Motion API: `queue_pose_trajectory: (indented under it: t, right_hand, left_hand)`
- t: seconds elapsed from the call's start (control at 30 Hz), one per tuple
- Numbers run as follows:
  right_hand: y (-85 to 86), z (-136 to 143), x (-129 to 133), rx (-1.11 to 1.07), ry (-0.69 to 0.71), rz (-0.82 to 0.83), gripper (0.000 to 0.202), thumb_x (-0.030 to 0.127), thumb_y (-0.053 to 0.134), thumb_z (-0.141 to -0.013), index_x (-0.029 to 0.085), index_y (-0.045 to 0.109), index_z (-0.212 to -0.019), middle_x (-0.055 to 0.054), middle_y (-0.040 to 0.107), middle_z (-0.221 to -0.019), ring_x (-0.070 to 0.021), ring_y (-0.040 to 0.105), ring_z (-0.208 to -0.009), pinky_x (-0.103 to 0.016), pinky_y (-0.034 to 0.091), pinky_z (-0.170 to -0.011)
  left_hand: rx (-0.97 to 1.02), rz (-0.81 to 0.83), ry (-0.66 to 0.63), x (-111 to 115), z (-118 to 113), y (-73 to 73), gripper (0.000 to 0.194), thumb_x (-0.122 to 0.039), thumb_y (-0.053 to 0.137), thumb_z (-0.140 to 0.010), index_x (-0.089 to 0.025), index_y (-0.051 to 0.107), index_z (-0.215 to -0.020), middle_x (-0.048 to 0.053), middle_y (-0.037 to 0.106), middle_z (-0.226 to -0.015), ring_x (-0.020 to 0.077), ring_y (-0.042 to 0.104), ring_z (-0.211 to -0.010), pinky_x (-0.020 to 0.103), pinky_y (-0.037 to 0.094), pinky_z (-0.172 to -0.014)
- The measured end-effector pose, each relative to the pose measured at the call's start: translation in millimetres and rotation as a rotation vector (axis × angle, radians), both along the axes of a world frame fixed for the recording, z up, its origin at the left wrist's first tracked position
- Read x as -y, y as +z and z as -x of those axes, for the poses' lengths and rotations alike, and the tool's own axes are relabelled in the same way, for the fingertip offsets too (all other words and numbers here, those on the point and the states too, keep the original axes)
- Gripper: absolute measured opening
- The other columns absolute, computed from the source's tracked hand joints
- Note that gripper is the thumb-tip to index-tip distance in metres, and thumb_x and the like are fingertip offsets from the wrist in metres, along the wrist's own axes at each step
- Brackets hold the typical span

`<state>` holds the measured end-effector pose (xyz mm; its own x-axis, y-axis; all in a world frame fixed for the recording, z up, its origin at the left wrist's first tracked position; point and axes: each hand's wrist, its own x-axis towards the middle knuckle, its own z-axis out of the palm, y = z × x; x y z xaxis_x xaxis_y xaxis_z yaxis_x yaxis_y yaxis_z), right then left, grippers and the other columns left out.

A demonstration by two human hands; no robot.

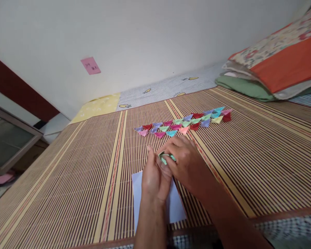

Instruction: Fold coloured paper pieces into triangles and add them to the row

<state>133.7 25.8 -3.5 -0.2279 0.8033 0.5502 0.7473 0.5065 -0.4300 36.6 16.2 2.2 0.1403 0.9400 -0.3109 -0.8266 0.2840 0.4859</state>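
Note:
A small piece of pale green folded paper (169,158) is between my two hands, above the mat. My right hand (184,155) pinches it with the thumb and fingers from the right. Palm turned up, my left hand (155,176) cradles the paper from below, its thumb raised apart; its other fingers are partly hidden behind the right hand. White paper sheets (176,205) lie beneath my left hand and wrist. Beyond the hands, several folded paper triangles (175,127) in pink, red, purple, green, blue and yellow lie in slanting rows.
A striped woven mat (93,180) covers the surface. Stacked at the right are an orange floral pillow (287,62) and green folded cloth (245,88). Along the back wall runs a checked sheet (158,89) beside yellow cloth (98,105). A pink note (90,65) is on the wall.

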Motion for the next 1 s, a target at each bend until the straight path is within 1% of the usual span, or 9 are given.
queue_pose_trajectory:
  t: [0.17, 0.27, 0.37, 0.5, 0.73, 0.83, 0.9, 0.97, 1.0]
  right_hand:
    - [1.5, -0.6, 0.0, -0.003, -0.005, 0.008, 0.014, 0.009, 0.062, -0.086, 0.018, 0.063, -0.076, -0.007, 0.066, -0.092, -0.0258, 0.054, -0.093, -0.038, 0.037, -0.082]
    - [1.5, 0.8, -0.6, -0.005, -0.008, -0.001, 0.014, 0.010, 0.062, -0.087, 0.018, 0.065, -0.077, -0.007, 0.066, -0.092, -0.0255, 0.055, -0.092, -0.038, 0.037, -0.082]
    - [1.8, 1.3, -0.7, 0.005, -0.032, -0.015, 0.014, 0.009, 0.063, -0.086, 0.017, 0.066, -0.075, -0.007, 0.067, -0.090, -0.0255, 0.055, -0.091, -0.038, 0.036, -0.081]
    - [0.3, 2.5, 0.4, -0.014, -0.053, -0.034, 0.014, 0.007, 0.062, -0.084, 0.016, 0.066, -0.074, -0.006, 0.067, -0.090, -0.0255, 0.056, -0.091, -0.039, 0.036, -0.082]
    - [1.0, 6.9, 3.7, -0.050, -0.042, 0.007, 0.010, 0.015, 0.063, -0.086, 0.018, 0.066, -0.077, -0.008, 0.068, -0.094, -0.0270, 0.057, -0.093, -0.041, 0.038, -0.083]
    - [5.8, -5.4, 0.8, -0.194, 0.048, 0.015, 0.007, 0.018, 0.063, -0.087, 0.019, 0.069, -0.086, -0.008, 0.069, -0.097, -0.0271, 0.059, -0.097, -0.042, 0.043, -0.088]
    - [7.9, -17.9, -2.7, -0.303, 0.103, -0.046, 0.013, 0.019, 0.057, -0.093, 0.020, 0.070, -0.091, -0.007, 0.069, -0.097, -0.0251, 0.062, -0.098, -0.042, 0.046, -0.090]
    - [7.9, -28.2, -5.5, -0.346, 0.066, -0.051, 0.012, 0.021, 0.058, -0.092, 0.020, 0.070, -0.093, -0.008, 0.069, -0.097, -0.0251, 0.063, -0.099, -0.042, 0.049, -0.089]
    - [7.3, -31.0, -6.1, -0.357, 0.045, -0.027, 0.011, 0.020, 0.059, -0.091, 0.020, 0.069, -0.092, -0.007, 0.069, -0.092, -0.0236, 0.065, -0.092, -0.040, 0.051, -0.084]
  left_hand:
    - [0.018, 0.012, -0.001, -0.5, -1.4, 0.6, 0.062, -0.036, 0.022, -0.108, -0.010, 0.071, -0.078, 0.006, 0.067, -0.061, 0.0114, 0.062, -0.053, 0.026, 0.057, -0.074]
    - [0.018, 0.052, 0.044, -1.4, -3.6, -1.4, 0.059, -0.034, 0.027, -0.108, -0.011, 0.068, -0.073, 0.006, 0.067, -0.064, 0.0116, 0.064, -0.059, 0.024, 0.056, -0.074]
    - [0.017, 0.074, 0.076, -0.8, -6.0, -4.6, 0.052, -0.032, 0.034, -0.107, -0.009, 0.069, -0.077, 0.007, 0.070, -0.072, 0.0117, 0.068, -0.068, 0.022, 0.055, -0.076]
    - [-0.006, 0.095, 0.113, 0.6, -8.7, -9.0, 0.046, -0.032, 0.039, -0.106, -0.008, 0.070, -0.082, 0.007, 0.071, -0.076, 0.0108, 0.068, -0.068, 0.021, 0.053, -0.073]
    - [0.012, 0.140, 0.142, -3.4, -8.4, -9.5, 0.048, -0.033, 0.038, -0.106, -0.010, 0.070, -0.078, 0.008, 0.071, -0.076, 0.0148, 0.072, -0.076, 0.023, 0.056, -0.080]
    - [0.023, 0.093, 0.142, -5.8, -3.9, -9.3, 0.048, -0.033, 0.033, -0.107, -0.007, 0.072, -0.094, 0.013, 0.075, -0.088, 0.0196, 0.074, -0.090, 0.028, 0.057, -0.088]
    - [0.019, 0.033, 0.159, -6.8, 0.4, -9.6, 0.048, -0.034, 0.031, -0.107, -0.007, 0.070, -0.109, 0.016, 0.076, -0.099, 0.0216, 0.075, -0.095, 0.031, 0.059, -0.088]
    - [-0.006, 0.002, 0.186, -7.3, 4.2, -9.9, 0.048, -0.037, 0.032, -0.107, -0.007, 0.067, -0.119, 0.019, 0.076, -0.106, 0.0229, 0.075, -0.096, 0.033, 0.060, -0.086]
    - [-0.018, 0.000, 0.202, -7.4, 5.6, -10.1, 0.049, -0.038, 0.032, -0.106, -0.007, 0.066, -0.122, 0.020, 0.076, -0.109, 0.0237, 0.075, -0.097, 0.033, 0.060, -0.086]
